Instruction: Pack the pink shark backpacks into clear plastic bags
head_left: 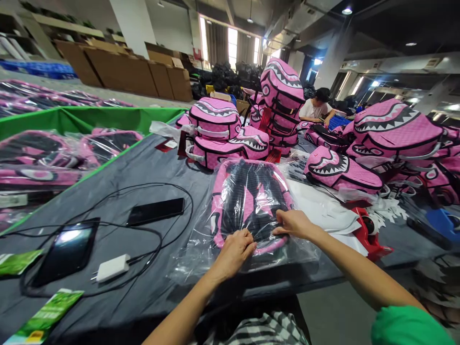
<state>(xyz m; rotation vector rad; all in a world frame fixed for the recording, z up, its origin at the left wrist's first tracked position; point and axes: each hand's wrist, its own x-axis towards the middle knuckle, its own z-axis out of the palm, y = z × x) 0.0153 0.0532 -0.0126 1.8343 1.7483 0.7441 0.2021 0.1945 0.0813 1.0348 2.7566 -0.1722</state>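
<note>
A pink and black backpack (253,201) lies flat inside a clear plastic bag (201,256) on the dark grey tabletop, with its straps facing up. My left hand (235,249) rests on the near edge of the bagged backpack, its fingers curled and pressed together on the plastic. At the backpack's right side, my right hand (293,224) grips the plastic with bent fingers and thumb. Exactly how much film each hand pinches is hard to make out.
Left are a phone (156,212), a tablet (68,251), a white charger (112,268) and cables. Behind stand stacked pink backpacks (217,117), more at right (393,127). A red tape dispenser (370,235) sits right. A green-edged bin (122,115) holds bagged backpacks. A person (316,110) sits beyond.
</note>
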